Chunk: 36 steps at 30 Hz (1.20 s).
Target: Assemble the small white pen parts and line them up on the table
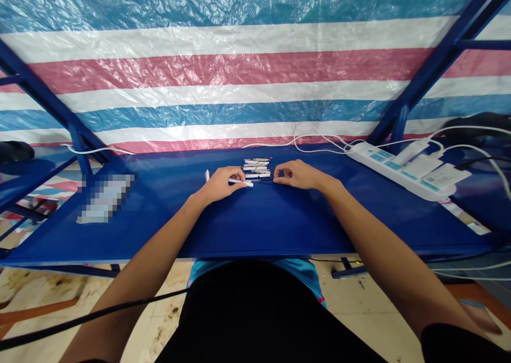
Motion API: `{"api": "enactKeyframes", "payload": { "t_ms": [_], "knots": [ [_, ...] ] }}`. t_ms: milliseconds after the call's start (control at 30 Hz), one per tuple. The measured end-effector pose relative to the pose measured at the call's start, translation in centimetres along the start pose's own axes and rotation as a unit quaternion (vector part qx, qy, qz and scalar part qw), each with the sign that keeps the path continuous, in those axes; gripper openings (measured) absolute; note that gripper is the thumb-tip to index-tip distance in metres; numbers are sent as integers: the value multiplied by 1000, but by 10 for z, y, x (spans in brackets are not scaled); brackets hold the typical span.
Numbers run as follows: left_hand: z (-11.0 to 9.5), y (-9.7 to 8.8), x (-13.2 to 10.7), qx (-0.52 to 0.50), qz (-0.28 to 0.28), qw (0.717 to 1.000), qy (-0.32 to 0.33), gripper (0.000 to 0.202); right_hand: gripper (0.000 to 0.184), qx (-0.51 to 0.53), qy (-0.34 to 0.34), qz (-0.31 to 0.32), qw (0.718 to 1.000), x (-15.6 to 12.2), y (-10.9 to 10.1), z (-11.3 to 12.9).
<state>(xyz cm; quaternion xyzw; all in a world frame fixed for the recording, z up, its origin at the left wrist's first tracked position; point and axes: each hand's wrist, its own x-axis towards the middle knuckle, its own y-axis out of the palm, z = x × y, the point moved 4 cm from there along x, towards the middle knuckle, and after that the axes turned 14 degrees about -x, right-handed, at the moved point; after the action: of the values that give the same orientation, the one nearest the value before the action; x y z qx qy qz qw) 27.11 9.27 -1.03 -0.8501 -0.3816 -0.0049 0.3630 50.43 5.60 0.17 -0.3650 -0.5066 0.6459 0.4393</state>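
My left hand (223, 184) is closed round a white pen barrel (243, 182), which points to the right. Level with it, my right hand (294, 175) pinches the end of a thin dark rod that looks like a pen refill (263, 180). The rod lies between the two hands, in line with the barrel; whether its left end is inside cannot be made out. Just behind the hands is a small pile of white pens (257, 164) with dark tips. Another white pen part (207, 175) shows at the left of my left hand.
The blue table (255, 224) has a pixelated flat item (106, 199) at its left. A white power strip (399, 170) with plugs and white cables (315, 135) occupies the right. Blue metal posts (419, 86) and a striped plastic sheet (239, 70) stand behind.
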Motion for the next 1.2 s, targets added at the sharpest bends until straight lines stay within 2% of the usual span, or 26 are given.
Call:
{"api": "enactKeyframes", "payload": {
  "t_ms": [100,267,433,833,1000,1200],
  "knots": [
    [0,1,0,11,18,1000,6,13,21,1,-16,0,1000,0,0,2],
    [0,0,-1,19,15,999,23,12,20,5,-34,-15,999,0,0,0],
    [-1,0,-1,10,13,999,37,11,20,14,-24,-15,999,0,1,-2],
    [1,-4,-2,34,18,999,-8,12,19,21,-25,-16,999,0,1,-2],
    [-1,-5,-2,23,14,1000,-5,12,20,11,-30,-24,999,1,4,1],
    [-1,-7,-1,-13,52,998,-13,18,19,11,-45,-42,998,5,7,7]
  ]
}}
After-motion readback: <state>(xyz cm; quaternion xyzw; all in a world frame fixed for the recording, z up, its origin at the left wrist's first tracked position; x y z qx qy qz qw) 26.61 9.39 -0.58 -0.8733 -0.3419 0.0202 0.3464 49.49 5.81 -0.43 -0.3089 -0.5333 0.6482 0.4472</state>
